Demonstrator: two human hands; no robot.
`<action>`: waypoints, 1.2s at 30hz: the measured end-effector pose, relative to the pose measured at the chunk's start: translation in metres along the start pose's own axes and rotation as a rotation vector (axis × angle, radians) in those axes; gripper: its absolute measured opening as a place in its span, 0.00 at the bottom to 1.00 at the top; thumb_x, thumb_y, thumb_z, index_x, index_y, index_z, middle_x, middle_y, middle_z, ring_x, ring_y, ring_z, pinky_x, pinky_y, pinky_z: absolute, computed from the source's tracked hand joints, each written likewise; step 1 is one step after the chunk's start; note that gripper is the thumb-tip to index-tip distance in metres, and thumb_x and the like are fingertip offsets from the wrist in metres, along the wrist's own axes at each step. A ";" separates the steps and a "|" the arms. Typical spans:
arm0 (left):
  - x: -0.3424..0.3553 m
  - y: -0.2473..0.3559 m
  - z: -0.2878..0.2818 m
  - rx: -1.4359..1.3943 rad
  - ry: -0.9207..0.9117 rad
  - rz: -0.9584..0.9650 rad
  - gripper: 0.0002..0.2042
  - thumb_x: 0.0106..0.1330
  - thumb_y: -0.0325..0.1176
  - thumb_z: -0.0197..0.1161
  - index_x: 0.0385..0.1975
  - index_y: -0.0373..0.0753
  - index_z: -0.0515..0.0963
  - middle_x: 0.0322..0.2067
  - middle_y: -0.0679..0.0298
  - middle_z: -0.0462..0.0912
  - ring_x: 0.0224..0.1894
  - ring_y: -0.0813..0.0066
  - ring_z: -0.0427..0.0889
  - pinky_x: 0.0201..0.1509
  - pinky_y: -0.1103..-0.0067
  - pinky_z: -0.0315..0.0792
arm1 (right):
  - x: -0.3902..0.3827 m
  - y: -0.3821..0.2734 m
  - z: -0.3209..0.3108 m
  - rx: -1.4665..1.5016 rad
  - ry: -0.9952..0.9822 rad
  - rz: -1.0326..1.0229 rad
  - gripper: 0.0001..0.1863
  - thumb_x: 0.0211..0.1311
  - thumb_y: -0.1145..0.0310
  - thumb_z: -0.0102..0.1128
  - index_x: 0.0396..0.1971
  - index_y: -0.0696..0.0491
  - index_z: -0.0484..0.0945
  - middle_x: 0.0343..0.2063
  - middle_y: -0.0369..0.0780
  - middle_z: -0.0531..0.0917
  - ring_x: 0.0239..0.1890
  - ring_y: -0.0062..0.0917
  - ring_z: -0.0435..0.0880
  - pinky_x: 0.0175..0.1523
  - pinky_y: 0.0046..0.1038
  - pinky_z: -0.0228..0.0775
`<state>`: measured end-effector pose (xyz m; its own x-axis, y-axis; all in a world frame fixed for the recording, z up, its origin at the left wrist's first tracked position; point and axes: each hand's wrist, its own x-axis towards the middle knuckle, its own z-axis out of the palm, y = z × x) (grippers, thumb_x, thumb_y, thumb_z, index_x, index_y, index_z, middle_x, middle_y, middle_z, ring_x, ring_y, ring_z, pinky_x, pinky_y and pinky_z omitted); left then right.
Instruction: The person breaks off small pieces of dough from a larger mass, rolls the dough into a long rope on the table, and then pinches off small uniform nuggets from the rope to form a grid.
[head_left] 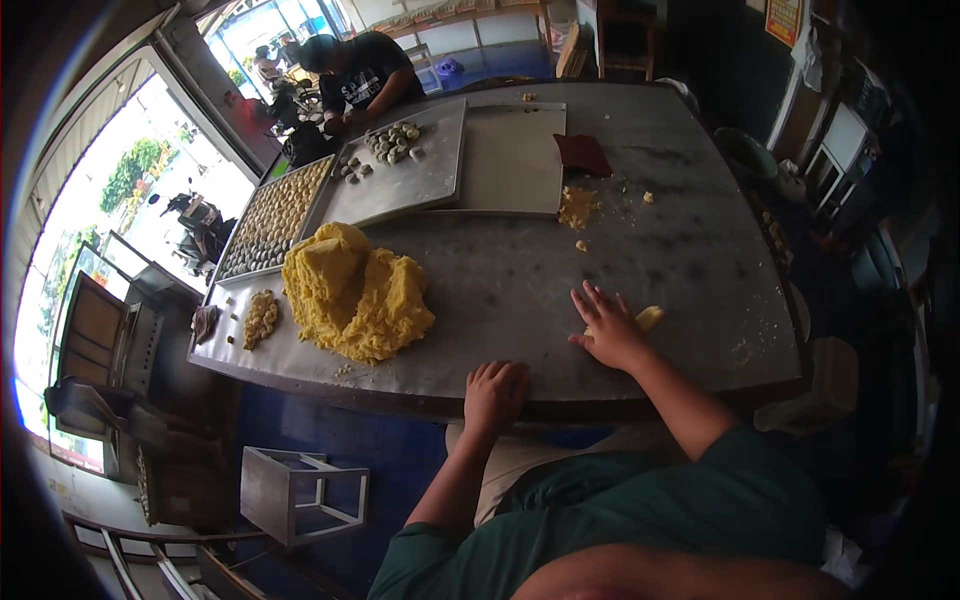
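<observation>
My right hand [614,335] lies flat with fingers spread on the metal table, pressing over a small roll of yellow dough [650,318]. One end of the roll sticks out to the right of the palm; the rest is hidden under it. At the near table edge rests my left hand [495,393], its fingers curled in, with nothing seen in them. Left of it sits a large mound of yellow dough [350,295] with a rough, torn surface. Past my right hand are yellow crumbs [578,208] and a dark red scraper-like sheet [583,156].
A tray of small dough balls in rows [275,220] stands at the far left. Beside it, a tilted metal tray [400,185] bearing dark and green lumps overlaps another tray [515,160]. A co-worker [370,80] sits across the table. A stool [300,490] stands on the blue floor.
</observation>
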<state>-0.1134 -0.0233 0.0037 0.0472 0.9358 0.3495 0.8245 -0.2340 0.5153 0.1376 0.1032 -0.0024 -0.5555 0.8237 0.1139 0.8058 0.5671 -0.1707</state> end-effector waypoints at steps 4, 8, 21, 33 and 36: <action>0.004 0.024 0.017 -0.052 -0.024 0.042 0.11 0.63 0.37 0.67 0.45 0.47 0.84 0.45 0.63 0.85 0.52 0.57 0.81 0.62 0.63 0.69 | 0.006 -0.002 0.012 -0.027 0.107 0.120 0.45 0.72 0.40 0.51 0.77 0.55 0.52 0.76 0.52 0.56 0.77 0.44 0.57 0.77 0.53 0.47; 0.014 0.056 0.035 -0.099 -0.093 0.040 0.22 0.63 0.39 0.68 0.58 0.48 0.77 0.56 0.61 0.81 0.64 0.57 0.75 0.70 0.62 0.63 | -0.063 -0.019 0.030 0.032 0.051 0.055 0.43 0.70 0.50 0.59 0.75 0.58 0.55 0.74 0.54 0.60 0.77 0.45 0.58 0.77 0.50 0.49; 0.038 0.069 0.042 0.085 -0.330 0.168 0.13 0.68 0.35 0.59 0.51 0.47 0.82 0.50 0.68 0.83 0.56 0.63 0.79 0.61 0.60 0.69 | -0.094 0.010 -0.030 0.209 0.128 -0.067 0.24 0.53 0.65 0.74 0.53 0.50 0.83 0.59 0.42 0.80 0.64 0.40 0.74 0.69 0.48 0.62; 0.070 0.094 0.088 0.170 -0.326 0.118 0.35 0.71 0.49 0.58 0.77 0.51 0.55 0.76 0.54 0.58 0.77 0.56 0.58 0.77 0.54 0.55 | -0.017 0.059 -0.005 0.192 0.130 0.076 0.27 0.69 0.62 0.55 0.65 0.55 0.73 0.67 0.52 0.72 0.71 0.48 0.66 0.75 0.45 0.56; 0.071 0.075 0.092 0.063 -0.320 0.181 0.32 0.69 0.47 0.61 0.73 0.50 0.63 0.71 0.58 0.67 0.75 0.58 0.64 0.76 0.53 0.56 | -0.050 0.065 0.016 -0.086 0.228 0.004 0.30 0.68 0.58 0.59 0.65 0.58 0.73 0.65 0.51 0.74 0.67 0.48 0.70 0.72 0.47 0.60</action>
<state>0.0034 0.0498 -0.0046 0.3614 0.9181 0.1630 0.8190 -0.3961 0.4152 0.2147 0.0992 -0.0350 -0.4994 0.7998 0.3330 0.8279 0.5538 -0.0886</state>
